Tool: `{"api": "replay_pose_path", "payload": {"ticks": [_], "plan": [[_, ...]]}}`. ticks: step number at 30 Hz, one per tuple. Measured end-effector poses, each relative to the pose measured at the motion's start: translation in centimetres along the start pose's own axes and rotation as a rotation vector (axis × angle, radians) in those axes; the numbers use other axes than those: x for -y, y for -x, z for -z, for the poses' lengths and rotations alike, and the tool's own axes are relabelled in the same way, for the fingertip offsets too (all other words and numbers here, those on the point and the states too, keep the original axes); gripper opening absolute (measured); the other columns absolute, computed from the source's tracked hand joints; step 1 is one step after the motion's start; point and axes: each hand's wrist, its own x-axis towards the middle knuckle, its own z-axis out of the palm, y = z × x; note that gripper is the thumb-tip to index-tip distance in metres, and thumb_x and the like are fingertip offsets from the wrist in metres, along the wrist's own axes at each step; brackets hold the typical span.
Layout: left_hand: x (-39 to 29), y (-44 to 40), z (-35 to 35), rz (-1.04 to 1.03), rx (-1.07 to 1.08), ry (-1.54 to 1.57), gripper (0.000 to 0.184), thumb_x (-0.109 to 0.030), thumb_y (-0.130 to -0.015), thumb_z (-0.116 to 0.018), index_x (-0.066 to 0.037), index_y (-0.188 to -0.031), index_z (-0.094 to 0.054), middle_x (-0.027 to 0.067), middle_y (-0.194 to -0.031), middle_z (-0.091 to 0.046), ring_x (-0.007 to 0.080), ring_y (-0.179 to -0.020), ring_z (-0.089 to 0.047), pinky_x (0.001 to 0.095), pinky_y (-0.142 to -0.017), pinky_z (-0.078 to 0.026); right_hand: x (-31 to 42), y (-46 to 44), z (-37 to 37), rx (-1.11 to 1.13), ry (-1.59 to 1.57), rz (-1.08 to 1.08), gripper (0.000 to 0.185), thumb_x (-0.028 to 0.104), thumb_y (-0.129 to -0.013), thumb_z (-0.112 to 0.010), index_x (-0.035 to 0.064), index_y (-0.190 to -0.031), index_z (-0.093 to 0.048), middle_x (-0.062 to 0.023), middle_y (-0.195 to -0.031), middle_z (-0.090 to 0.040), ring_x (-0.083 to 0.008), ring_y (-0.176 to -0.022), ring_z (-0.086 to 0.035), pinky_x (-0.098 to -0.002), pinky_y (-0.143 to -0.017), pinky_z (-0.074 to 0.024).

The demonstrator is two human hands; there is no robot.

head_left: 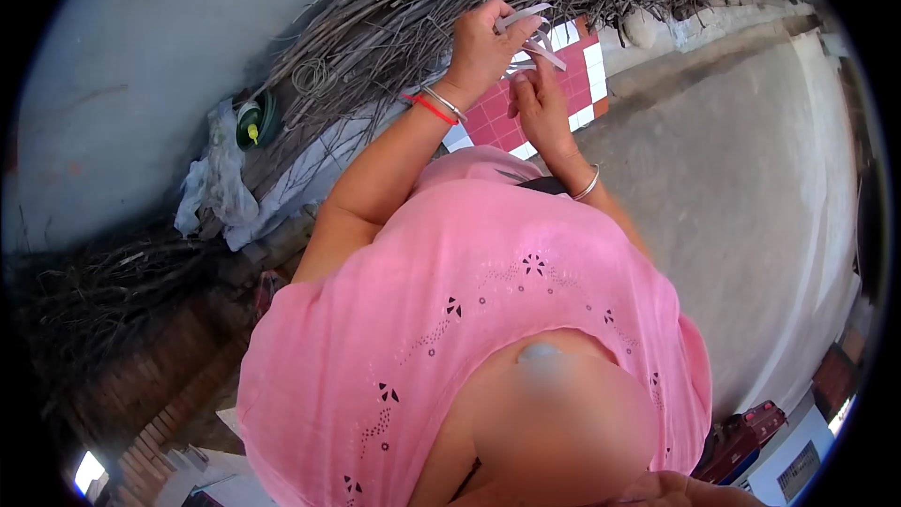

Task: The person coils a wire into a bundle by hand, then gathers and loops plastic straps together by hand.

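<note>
My left hand [483, 47] is raised at the top middle, its fingers closed on a pale, thin strip [544, 49] that loops and crosses itself. Just below and to the right, my right hand [542, 105] has bent fingers at the lower part of the same strip. A red band and a silver bangle circle my left wrist, and another silver bangle is on my right wrist. Behind both hands lies a surface of red and white tiles [486, 119].
A long heap of dry sticks [375, 38] runs along the wall behind my hands. Crumpled clear plastic [221, 169] and a green coiled item [251, 122] lie at the left. Grey concrete floor [713, 160] extends to the right, with a dark red case [751, 432] at the lower right.
</note>
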Motion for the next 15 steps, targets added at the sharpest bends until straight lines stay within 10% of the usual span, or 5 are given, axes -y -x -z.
{"api": "replay_pose_path", "payload": {"ticks": [7, 15], "plan": [[-0.7, 1.0, 0.0, 0.531, 0.379, 0.531, 0.029, -0.030, -0.093, -0.060, -0.002, -0.085, -0.061, -0.0018, -0.064, -0.052, 0.0050, -0.054, -0.048, 0.0196, -0.046, -0.035, 0.2, -1.6, 1.5, -0.115, -0.417, 0.007, 0.037, -0.001, -0.094, -0.041, 0.0012, -0.131, -0.041, -0.0062, -0.093, -0.054, -0.0095, -0.067, -0.054, -0.0247, -0.059, -0.0509], [-1.1, 1.4, 0.8, 0.610, 0.678, 0.643, 0.031, -0.028, -0.092, -0.062, 0.000, -0.105, -0.058, 0.0046, -0.077, -0.059, 0.0088, -0.060, -0.055, 0.0194, -0.052, -0.037, -2.4, -2.1, 4.5, 0.181, -0.479, -0.153, 0.018, 0.005, -0.095, -0.047, 0.0034, -0.110, -0.056, -0.0014, -0.073, -0.055, -0.0076, -0.062, -0.051, -0.0214, -0.055, -0.0435]]}}
